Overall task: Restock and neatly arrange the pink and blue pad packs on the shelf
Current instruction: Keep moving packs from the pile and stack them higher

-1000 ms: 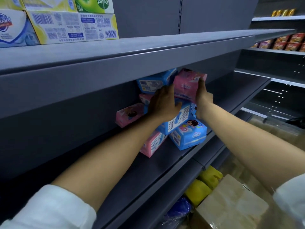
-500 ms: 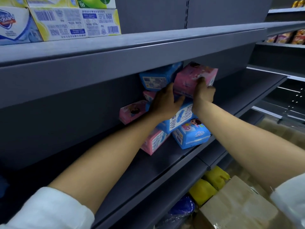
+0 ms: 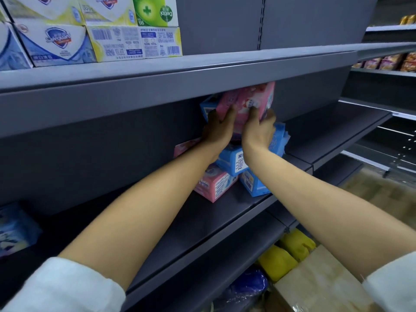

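**A:** Where do we have the top pink pack?

**B:** At the top of the pile, tilted, with its upper edge just under the upper shelf. Our left hand grips its left side, fingers curled up onto the face. Our right hand grips the lower right part, fingers curled on the front as well. The two hands are just beside each other.

**A:** And what do we see around it?

**B:** A rear blue pack peeks out behind it on the left. Below our wrists a middle blue pack lies with its label toward us, over a lower pink pack and a lower blue pack. Those two stand on the grey shelf near its front edge. A side pink pack sticks out to the left of our left wrist, and a crumpled blue pack shows right of our right hand.

**A:** Anything else?

**B:** Soap boxes sit on the upper shelf at far left. Yellow packs and a cardboard box lie lower right, below the shelf. A blurred blue pack is at near left.
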A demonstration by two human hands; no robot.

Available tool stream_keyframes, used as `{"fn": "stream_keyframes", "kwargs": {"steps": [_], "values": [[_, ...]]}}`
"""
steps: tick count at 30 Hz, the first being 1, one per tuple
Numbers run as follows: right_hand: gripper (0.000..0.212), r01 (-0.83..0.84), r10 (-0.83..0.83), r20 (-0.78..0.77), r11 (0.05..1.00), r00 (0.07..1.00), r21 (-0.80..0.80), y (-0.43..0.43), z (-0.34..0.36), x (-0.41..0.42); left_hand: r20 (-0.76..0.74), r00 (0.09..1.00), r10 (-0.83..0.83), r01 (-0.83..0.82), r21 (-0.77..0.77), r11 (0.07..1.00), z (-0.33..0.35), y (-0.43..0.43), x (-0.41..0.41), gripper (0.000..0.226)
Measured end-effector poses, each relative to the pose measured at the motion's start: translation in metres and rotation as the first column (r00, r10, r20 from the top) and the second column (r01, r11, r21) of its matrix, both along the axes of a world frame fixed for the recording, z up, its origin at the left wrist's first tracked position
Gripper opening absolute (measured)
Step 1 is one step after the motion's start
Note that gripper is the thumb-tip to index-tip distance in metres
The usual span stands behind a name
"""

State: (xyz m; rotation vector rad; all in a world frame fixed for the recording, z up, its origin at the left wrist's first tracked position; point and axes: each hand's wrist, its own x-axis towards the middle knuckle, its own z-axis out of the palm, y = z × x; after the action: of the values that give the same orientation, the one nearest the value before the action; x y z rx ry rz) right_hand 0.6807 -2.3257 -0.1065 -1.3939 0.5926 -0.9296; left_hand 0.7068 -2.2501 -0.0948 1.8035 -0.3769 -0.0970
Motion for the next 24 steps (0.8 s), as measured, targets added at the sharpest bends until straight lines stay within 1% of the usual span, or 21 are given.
{"fn": "stream_keyframes", "kwargs": {"steps": [2,4,6,9,10,12,14,17,19,24], "values": [[0.057,-0.031,0.031,0.007,1.000,1.000,-0.002,0.012,-0.004,-0.003,-0.082,0.997,0.016,-0.022,-0.066,0.998,0.000,0.014,-0.003,0.067],[0.057,-0.082,0.082,-0.005,0.996,0.997,-0.022,0.026,-0.009,-0.007,-0.186,0.982,-0.002,-0.022,-0.125,0.992,-0.001,0.031,-0.009,0.065],[0.056,-0.120,0.120,-0.016,0.992,0.993,-0.044,0.045,-0.013,-0.011,-0.243,0.970,-0.017,-0.028,-0.182,0.983,-0.002,0.050,-0.013,0.064],[0.057,-0.180,0.179,-0.016,0.981,0.984,-0.076,0.075,-0.016,-0.019,-0.228,0.972,0.061,-0.104,-0.180,0.978,-0.004,0.086,-0.016,0.051],[0.061,-0.208,0.206,-0.024,0.974,0.978,-0.096,0.086,-0.016,-0.023,-0.236,0.968,0.083,-0.125,-0.169,0.978,-0.004,0.100,-0.017,0.052],[0.072,-0.255,0.254,-0.032,0.953,0.967,-0.163,0.106,-0.016,-0.032,-0.281,0.953,0.112,-0.162,-0.162,0.973,-0.006,0.132,-0.020,0.064],[0.078,-0.294,0.297,-0.029,0.921,0.954,-0.255,0.129,-0.019,-0.039,-0.331,0.936,0.119,-0.187,-0.181,0.966,-0.009,0.164,-0.025,0.074],[0.086,-0.365,0.367,-0.068,0.852,0.928,-0.376,0.166,-0.026,-0.050,-0.343,0.930,0.129,-0.201,-0.182,0.962,-0.018,0.208,-0.035,0.068],[0.084,-0.399,0.400,-0.095,0.805,0.911,-0.439,0.190,-0.030,-0.058,-0.348,0.925,0.154,-0.228,-0.185,0.956,-0.023,0.235,-0.043,0.066],[0.080,-0.461,0.479,-0.105,0.728,0.871,-0.508,0.249,-0.036,-0.080,-0.358,0.909,0.213,-0.298,-0.199,0.934,-0.028,0.300,-0.068,0.064]]}}
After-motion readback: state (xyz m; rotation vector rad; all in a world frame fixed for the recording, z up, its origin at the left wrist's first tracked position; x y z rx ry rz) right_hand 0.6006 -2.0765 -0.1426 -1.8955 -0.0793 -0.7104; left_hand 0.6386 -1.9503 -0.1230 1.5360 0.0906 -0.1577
